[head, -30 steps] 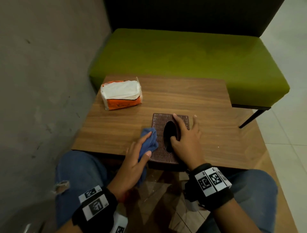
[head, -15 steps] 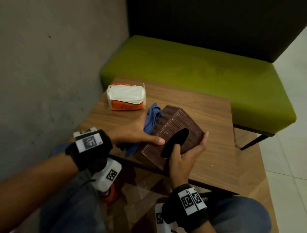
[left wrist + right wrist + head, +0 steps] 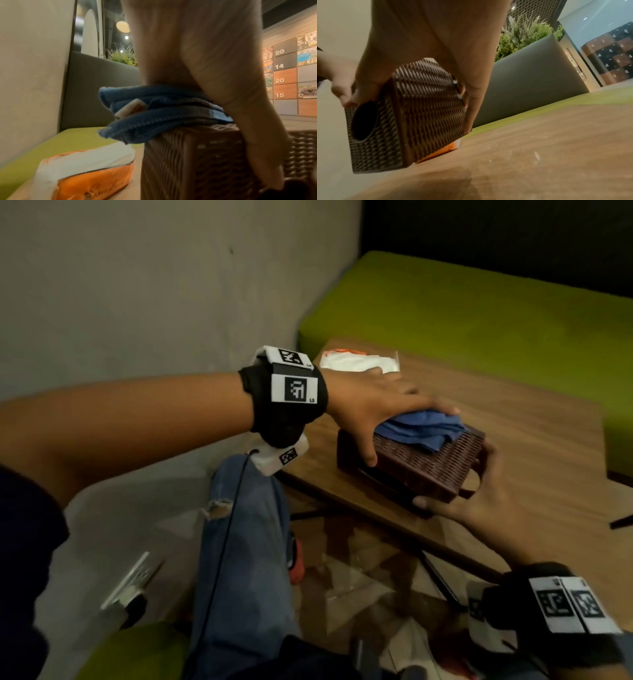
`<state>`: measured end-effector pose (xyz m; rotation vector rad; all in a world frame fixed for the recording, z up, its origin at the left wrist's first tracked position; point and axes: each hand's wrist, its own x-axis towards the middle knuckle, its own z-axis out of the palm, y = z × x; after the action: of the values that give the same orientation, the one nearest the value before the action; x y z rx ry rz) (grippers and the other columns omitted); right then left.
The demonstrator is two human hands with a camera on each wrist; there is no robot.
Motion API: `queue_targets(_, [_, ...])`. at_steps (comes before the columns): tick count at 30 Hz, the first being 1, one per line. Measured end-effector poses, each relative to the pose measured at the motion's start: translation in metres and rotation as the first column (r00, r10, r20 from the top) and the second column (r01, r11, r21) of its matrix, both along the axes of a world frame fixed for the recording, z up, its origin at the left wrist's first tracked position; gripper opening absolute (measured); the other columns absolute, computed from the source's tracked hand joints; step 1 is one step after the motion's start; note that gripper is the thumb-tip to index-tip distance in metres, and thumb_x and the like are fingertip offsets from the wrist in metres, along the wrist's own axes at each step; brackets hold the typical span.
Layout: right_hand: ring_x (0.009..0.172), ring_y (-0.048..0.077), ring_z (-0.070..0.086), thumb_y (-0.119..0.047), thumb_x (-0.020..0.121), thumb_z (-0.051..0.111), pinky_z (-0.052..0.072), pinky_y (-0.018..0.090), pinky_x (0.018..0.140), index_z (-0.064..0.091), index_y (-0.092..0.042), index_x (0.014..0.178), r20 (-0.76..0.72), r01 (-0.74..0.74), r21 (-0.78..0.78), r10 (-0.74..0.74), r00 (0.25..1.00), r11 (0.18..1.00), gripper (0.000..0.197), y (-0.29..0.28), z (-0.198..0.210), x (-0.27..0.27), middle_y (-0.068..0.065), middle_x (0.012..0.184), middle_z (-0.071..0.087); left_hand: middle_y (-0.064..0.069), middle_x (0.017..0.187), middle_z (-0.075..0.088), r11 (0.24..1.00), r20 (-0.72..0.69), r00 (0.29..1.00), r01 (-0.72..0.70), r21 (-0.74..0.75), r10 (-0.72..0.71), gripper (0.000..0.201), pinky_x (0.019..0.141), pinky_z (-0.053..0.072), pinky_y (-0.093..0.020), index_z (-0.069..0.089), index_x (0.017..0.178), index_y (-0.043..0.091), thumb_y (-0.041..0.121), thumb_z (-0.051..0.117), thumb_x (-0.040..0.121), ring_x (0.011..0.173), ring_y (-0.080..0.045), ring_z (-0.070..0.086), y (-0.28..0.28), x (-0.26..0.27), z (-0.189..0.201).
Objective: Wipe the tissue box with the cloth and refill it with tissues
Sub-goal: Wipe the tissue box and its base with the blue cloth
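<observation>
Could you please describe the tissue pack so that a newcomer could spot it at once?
On the wooden table before the green bench, look at the corner nearest the wall. The tissue pack lies there: soft, orange and white, unlike the brown woven tissue box.

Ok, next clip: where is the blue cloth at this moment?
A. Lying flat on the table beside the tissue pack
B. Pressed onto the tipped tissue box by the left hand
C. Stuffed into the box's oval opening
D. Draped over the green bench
B: the left hand presses the blue cloth onto the upturned side of the tissue box, which the right hand steadies on its edge.
</observation>
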<state>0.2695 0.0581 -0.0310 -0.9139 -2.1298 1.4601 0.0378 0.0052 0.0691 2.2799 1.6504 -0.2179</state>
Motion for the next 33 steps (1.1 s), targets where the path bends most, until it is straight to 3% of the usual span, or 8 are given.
queue_targets(4, [0.105, -0.027, 0.041, -0.037, 0.04, 0.086, 0.041, 0.013, 0.081, 0.021, -0.034, 0.129, -0.016, 0.045, -0.004, -0.045, 0.999, 0.999, 0.11, -0.011, -0.005, -0.013, -0.025, 0.119, 0.04, -0.004, 0.121, 0.044, 0.998, -0.081, 0.996, 0.04, 0.055, -0.036, 0.117, 0.082, 0.029, -0.035, 0.001, 0.147, 0.04, 0.057, 0.078, 0.061, 0.106, -0.023, 0.043, 0.0, -0.016, -0.009])
queue_targets(10, [0.115, -0.017, 0.041, -0.066, 0.029, 0.086, 0.042, 0.02, 0.091, 0.019, -0.037, 0.132, 0.087, 0.041, -0.018, -0.04, 0.995, 0.999, 0.126, 0.007, -0.016, -0.03, -0.033, 0.122, 0.034, -0.003, 0.12, 0.042, 0.996, -0.04, 0.995, 0.089, 0.004, -0.089, 0.118, 0.081, 0.031, -0.036, -0.001, 0.147, 0.04, 0.057, 0.077, 0.061, 0.1, -0.02, 0.039, 0.024, -0.04, -0.02])
queue_targets(15, [0.108, -0.017, 0.05, -0.021, 0.052, 0.093, 0.047, 0.015, 0.083, 0.019, -0.031, 0.13, 0.086, 0.117, -0.132, -0.106, 0.991, 0.984, 0.108, 0.008, 0.002, -0.041, -0.028, 0.113, 0.039, -0.005, 0.13, 0.039, 0.962, -0.065, 0.969, 0.225, -0.155, -0.237, 0.119, 0.094, 0.034, -0.037, 0.002, 0.147, 0.041, 0.058, 0.079, 0.058, 0.114, -0.022, 0.038, 0.064, -0.044, 0.014])
queue_targets(19, [0.096, -0.028, 0.048, -0.005, 0.056, 0.091, 0.046, 0.003, 0.075, 0.023, -0.034, 0.122, 0.019, 0.145, -0.18, -0.144, 0.989, 0.973, 0.099, 0.007, 0.001, -0.044, -0.026, 0.116, 0.04, -0.01, 0.133, 0.038, 0.967, 0.081, 0.965, 0.252, -0.042, -0.248, 0.074, 0.088, 0.024, -0.019, 0.037, 0.142, 0.03, 0.051, 0.068, 0.077, 0.111, -0.016, 0.035, 0.081, -0.035, 0.007])
queue_targets(23, [0.098, -0.027, 0.049, 0.002, 0.058, 0.088, 0.042, -0.001, 0.076, 0.026, -0.022, 0.123, -0.067, 0.182, -0.045, -0.185, 0.98, 0.982, 0.093, 0.003, -0.025, -0.04, -0.023, 0.115, 0.041, -0.009, 0.107, 0.05, 0.958, 0.367, 0.927, -0.029, 0.284, -0.081, 0.042, 0.072, 0.033, -0.022, 0.055, 0.131, 0.023, 0.037, 0.055, 0.091, 0.087, -0.013, 0.043, 0.049, -0.018, -0.043])
queue_targets(27, [0.106, -0.019, 0.051, -0.015, 0.058, 0.091, 0.042, 0.003, 0.087, 0.038, -0.027, 0.124, -0.058, 0.144, 0.072, -0.14, 0.988, 0.987, 0.085, 0.002, -0.031, -0.048, -0.017, 0.117, 0.051, -0.004, 0.1, 0.055, 0.867, 0.4, 0.914, -0.246, 0.433, 0.06, 0.036, 0.063, 0.047, -0.034, 0.062, 0.121, 0.02, 0.032, 0.059, 0.087, 0.084, -0.019, 0.057, 0.021, 0.027, -0.063])
queue_targets(30, [0.102, -0.019, 0.052, -0.013, 0.056, 0.092, 0.043, 0.003, 0.083, 0.038, -0.038, 0.116, -0.062, 0.138, 0.092, -0.133, 0.989, 0.986, 0.084, -0.001, -0.031, -0.047, -0.024, 0.113, 0.05, -0.002, 0.097, 0.056, 0.821, 0.377, 0.916, -0.316, 0.475, 0.135, 0.032, 0.062, 0.051, -0.035, 0.063, 0.115, 0.02, 0.032, 0.056, 0.086, 0.087, -0.019, 0.058, 0.012, 0.041, -0.072])
queue_targets(33, [0.104, -0.021, 0.048, -0.013, 0.051, 0.095, 0.045, 0.009, 0.084, 0.027, -0.029, 0.123, -0.064, 0.183, -0.01, -0.183, 0.981, 0.983, 0.1, -0.003, -0.037, -0.042, -0.026, 0.114, 0.042, -0.003, 0.096, 0.054, 0.711, 0.435, 0.806, -0.574, 0.406, 0.402, 0.019, 0.06, 0.048, -0.039, 0.063, 0.102, 0.017, 0.028, 0.058, 0.087, 0.084, -0.023, 0.059, 0.019, 0.026, -0.073])
